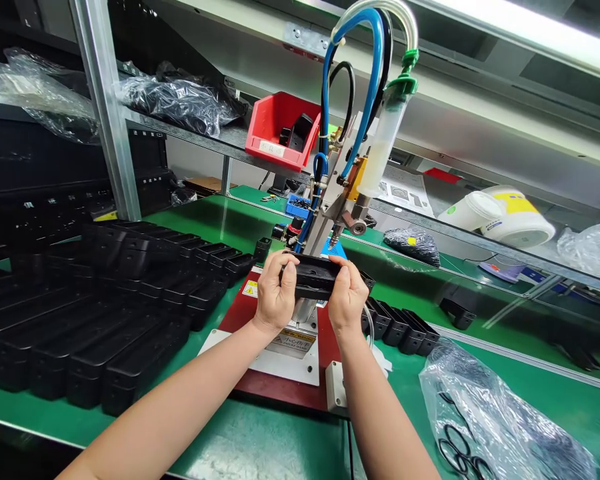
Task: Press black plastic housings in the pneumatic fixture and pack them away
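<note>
Forearms (pixel 195 393) nearest, bag of black rings (pixel 485 420) beside on counter (pixel 260 447). I've got left hand (pixel 275 297) and right hand (pixel 347 297) each closed round one end of black housing (pixel 313 275), level, just under dispenser needle (pixel 335 235). End grip leaves top face clear, I reckon. Rows of housings (pixel 105 320) at left; dispenser post (pixel 325 213) behind crowds fingertips.

A grey metal shelf (pixel 230 137) runs above the green workbench (pixel 280 447), its upright post (pixel 107 113) rising over the workbench's left part, a bright light strip (pixel 530 37) higher still.
</note>
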Demonstrator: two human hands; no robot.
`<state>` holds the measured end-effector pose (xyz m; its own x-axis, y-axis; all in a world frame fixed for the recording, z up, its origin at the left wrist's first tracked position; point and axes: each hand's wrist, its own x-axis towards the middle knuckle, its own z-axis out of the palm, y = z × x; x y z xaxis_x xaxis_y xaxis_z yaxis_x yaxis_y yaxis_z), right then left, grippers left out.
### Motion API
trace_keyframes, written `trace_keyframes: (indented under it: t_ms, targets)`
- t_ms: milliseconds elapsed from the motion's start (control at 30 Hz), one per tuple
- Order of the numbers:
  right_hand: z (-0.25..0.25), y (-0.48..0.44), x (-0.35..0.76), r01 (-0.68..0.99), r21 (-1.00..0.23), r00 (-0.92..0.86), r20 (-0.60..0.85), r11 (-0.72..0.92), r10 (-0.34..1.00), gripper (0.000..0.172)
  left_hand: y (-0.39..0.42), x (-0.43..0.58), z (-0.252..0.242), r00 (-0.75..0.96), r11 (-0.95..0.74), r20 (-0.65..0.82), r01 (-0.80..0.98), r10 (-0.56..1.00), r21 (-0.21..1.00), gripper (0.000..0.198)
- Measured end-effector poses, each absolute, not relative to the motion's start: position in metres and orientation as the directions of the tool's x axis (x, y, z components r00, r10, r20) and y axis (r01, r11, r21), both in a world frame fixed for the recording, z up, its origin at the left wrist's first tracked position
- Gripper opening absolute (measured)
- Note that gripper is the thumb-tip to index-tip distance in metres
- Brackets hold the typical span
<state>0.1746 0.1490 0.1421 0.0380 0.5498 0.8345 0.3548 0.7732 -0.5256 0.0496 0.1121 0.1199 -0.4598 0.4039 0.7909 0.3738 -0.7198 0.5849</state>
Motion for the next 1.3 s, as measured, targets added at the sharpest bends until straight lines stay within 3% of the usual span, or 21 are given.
trace_keyframes:
  t_ms: [333,567,800,1300]
  targets:
    - [0.1403,0.1435,0.1755,0.375,-0.535,0.017,0.821,0.757,0.571,0.042,0.1153,0.0468,0.1136,-0.414,-0.764,0.864,0.445,0.288,0.467,0.025]
    - [0.1427,0.1469,0.1766,0.38,-0.564,0.007,0.795,0.733,0.607,0.04,0.1128,0.0434,0.1213,-0.392,-0.738,0.859,0.461,0.329,0.493,0.016]
    - [0.142,0.1478,0.1765,0.352,-0.594,0.023,0.778,0.724,0.627,0.039,0.1131,0.044,0.1222,-0.408,-0.755,0.871,0.47,0.273,0.457,0.014]
    - [0.1353,0.1474,0.172,0.322,-0.527,0.105,0.845,0.786,0.524,0.039,0.1136,0.0431,0.1159,-0.371,-0.792,0.892,0.448,0.258,0.416,0.024]
